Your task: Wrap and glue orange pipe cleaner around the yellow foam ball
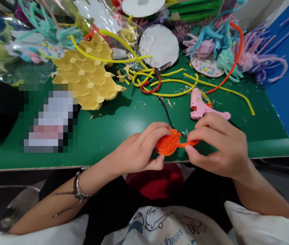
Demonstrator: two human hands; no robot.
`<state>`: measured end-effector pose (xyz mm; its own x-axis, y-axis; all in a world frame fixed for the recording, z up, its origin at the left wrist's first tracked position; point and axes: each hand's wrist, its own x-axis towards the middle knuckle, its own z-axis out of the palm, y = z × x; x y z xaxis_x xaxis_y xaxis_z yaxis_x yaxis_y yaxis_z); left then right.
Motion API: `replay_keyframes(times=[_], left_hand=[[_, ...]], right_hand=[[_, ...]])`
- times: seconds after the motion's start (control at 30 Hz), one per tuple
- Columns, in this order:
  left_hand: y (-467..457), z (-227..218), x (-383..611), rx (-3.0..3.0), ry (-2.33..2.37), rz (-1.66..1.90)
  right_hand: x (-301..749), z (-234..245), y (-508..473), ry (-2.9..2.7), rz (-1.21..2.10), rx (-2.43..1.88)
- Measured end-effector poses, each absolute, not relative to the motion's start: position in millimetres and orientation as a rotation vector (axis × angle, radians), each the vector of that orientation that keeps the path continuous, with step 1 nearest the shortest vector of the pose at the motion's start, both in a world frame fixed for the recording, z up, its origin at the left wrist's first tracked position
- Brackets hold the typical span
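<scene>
orange pipe-cleaner coil (pixel 168 143) | tightly wound, flat spiral | above green table's near edge

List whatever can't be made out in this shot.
Head view: the left hand and right hand cover part of the orange coil, hiding its far side.
Head view: a pixelated patch blanks something on the green table.
Head view: the black cord ends behind the hands.

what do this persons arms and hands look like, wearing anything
Both hands, the left hand and right hand, are bare, with no gloves or rings visible. A silvery chain bracelet circles the left wrist, and thin dark line markings run along the left forearm. White short sleeves end near both elbows.
</scene>
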<state>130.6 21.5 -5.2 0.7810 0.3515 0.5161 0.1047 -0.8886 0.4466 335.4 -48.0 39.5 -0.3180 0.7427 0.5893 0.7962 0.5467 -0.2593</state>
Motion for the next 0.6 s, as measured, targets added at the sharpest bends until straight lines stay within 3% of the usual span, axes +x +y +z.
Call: replay_keyframes(times=[0.6], left_hand=[[21.2,-2.9,124.4,2.722,0.257,1.052]], right_hand=[[343.1,42.5,-52.4,-2.149,-0.025,-1.215]])
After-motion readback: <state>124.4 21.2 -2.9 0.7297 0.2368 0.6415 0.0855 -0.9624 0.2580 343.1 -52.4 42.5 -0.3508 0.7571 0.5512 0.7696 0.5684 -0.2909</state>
